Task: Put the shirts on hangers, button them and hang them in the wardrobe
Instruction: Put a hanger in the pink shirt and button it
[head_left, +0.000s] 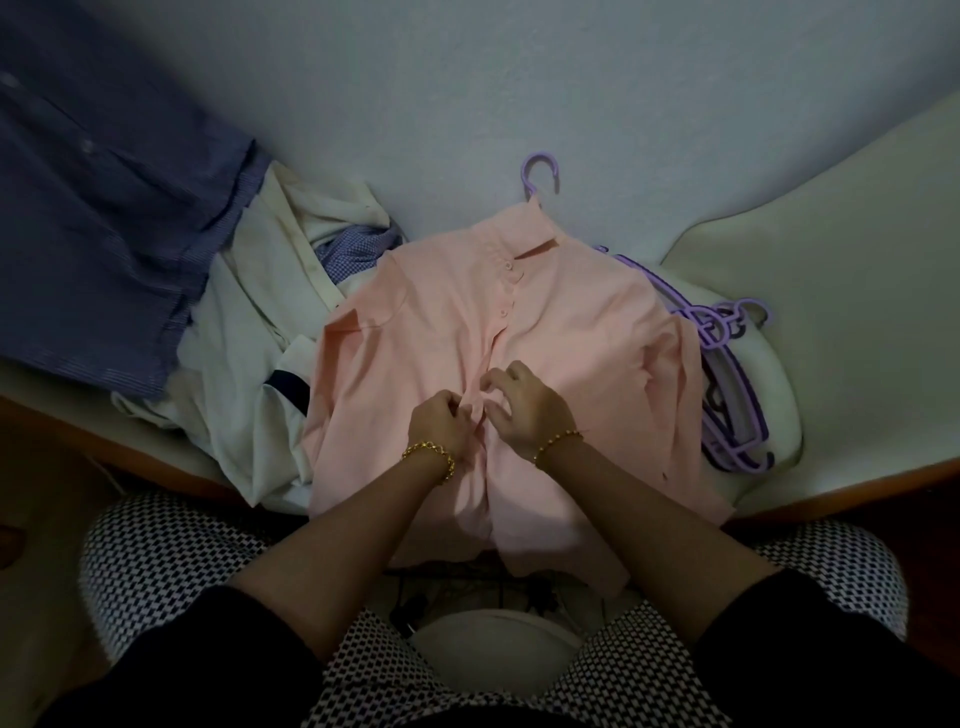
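On the pale-sheeted bed (467, 104), a salmon-pink button-front cotton shirt (441, 322) is lying flat, front up, with the hook of a lilac plastic hanger (530, 189) poking out past the collar. Left hand (441, 423) and right hand (522, 410) are both pinching the placket mid-shirt, fingers curled on the fabric edges, and the upper buttons are looking closed. A heap of lilac plastic hangers (698, 314) is lying just right of the shirt; crumpled white shirts (249, 364) and a blue striped shirt (104, 208) are lying to its left.
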